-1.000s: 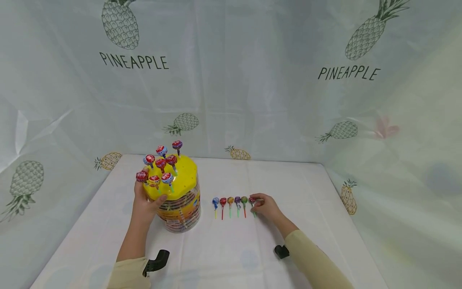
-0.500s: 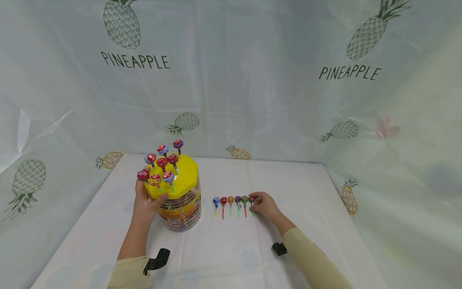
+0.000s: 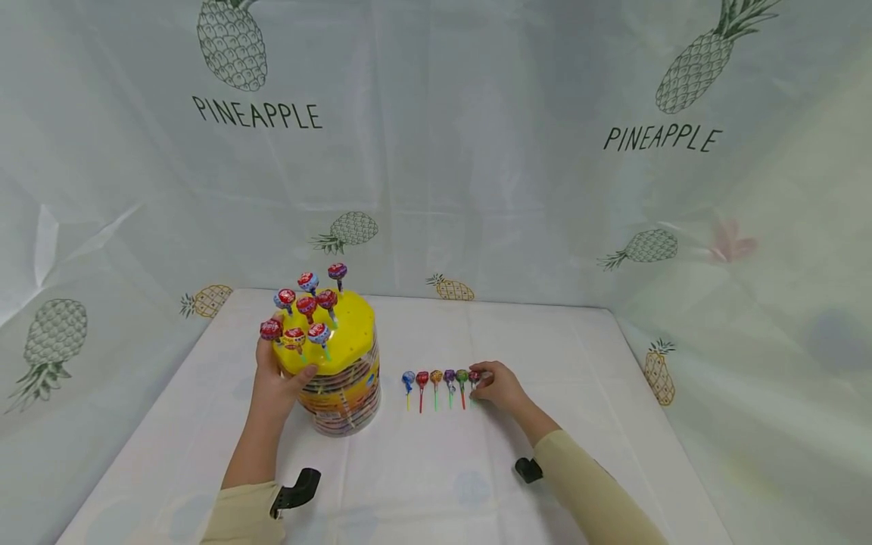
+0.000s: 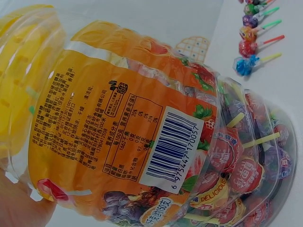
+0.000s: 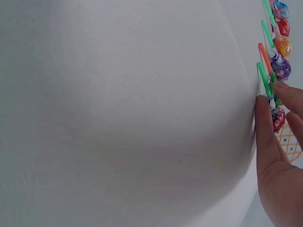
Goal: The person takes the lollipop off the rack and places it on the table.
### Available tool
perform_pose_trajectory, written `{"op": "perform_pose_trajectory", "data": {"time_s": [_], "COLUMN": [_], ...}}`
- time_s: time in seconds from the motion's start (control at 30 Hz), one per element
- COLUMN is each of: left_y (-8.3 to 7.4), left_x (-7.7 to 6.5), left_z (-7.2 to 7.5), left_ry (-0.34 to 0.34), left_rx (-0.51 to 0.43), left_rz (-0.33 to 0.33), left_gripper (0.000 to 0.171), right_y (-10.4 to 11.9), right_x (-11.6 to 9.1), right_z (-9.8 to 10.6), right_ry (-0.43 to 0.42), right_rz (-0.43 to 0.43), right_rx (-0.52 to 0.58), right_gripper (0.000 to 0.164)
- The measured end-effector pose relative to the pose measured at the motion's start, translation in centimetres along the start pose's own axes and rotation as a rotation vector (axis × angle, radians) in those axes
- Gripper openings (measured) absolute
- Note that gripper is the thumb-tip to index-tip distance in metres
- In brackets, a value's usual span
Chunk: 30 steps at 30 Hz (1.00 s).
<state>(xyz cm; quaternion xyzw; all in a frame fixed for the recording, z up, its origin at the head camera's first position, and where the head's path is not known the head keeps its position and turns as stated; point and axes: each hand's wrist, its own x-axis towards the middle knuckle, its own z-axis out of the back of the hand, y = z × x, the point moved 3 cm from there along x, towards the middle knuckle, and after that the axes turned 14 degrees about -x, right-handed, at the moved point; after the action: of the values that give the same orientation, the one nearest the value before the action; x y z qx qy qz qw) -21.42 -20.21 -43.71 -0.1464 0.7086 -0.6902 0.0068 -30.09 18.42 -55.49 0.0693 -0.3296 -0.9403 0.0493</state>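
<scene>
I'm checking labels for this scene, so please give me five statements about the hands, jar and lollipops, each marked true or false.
1. The left hand grips the jar near its yellow lid. True.
2. Six lollipops form a row beside the jar. True.
3. The blue lollipop is at the row's far end from the jar. False: it is nearest the jar.
4. Only three lollipops stand up from the lid. False: eight do.
5. The right hand pinches the red lollipop at the row's far end. True.

Left fingers (image 3: 303,375) grip yellow-lidded jar (image 3: 344,397); right fingers (image 3: 485,366) pinch rightmost lollipop (image 3: 474,375) in tabletop row.
</scene>
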Motion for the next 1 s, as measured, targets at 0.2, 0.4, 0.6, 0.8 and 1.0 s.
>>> {"op": "perform_pose_trajectory", "data": {"time_s": [0.2, 0.4, 0.6, 0.8, 1.0], "left_y": [-0.1, 0.0, 0.0, -0.1, 0.0], "left_x": [0.1, 0.2, 0.2, 0.3, 0.0], "left_z": [0.0, 0.0, 0.1, 0.2, 0.0], "left_ry": [-0.002, -0.004, 0.000, -0.007, -0.001], "left_rx": [0.011, 0.005, -0.012, -0.010, -0.018], "left_rz": [0.025, 0.020, -0.015, -0.014, 0.003], "left_gripper": [0.089, 0.088, 0.087, 0.087, 0.088], "right_y": [0.3, 1.6, 6.3, 11.8, 15.4], "right_x": [-0.3, -0.6, -0.9, -1.8, -2.0], "right_z": [0.6, 2.3, 4.8, 6.5, 6.3], "right_ry": [-0.001, -0.051, -0.106, -0.121, -0.125], "right_rz": [-0.013, 0.000, 0.136, 0.282, 0.368], "right_rx": [0.010, 0.035, 0.111, 0.228, 0.321], "right_gripper": [0.050, 0.049, 0.051, 0.050, 0.048]}}
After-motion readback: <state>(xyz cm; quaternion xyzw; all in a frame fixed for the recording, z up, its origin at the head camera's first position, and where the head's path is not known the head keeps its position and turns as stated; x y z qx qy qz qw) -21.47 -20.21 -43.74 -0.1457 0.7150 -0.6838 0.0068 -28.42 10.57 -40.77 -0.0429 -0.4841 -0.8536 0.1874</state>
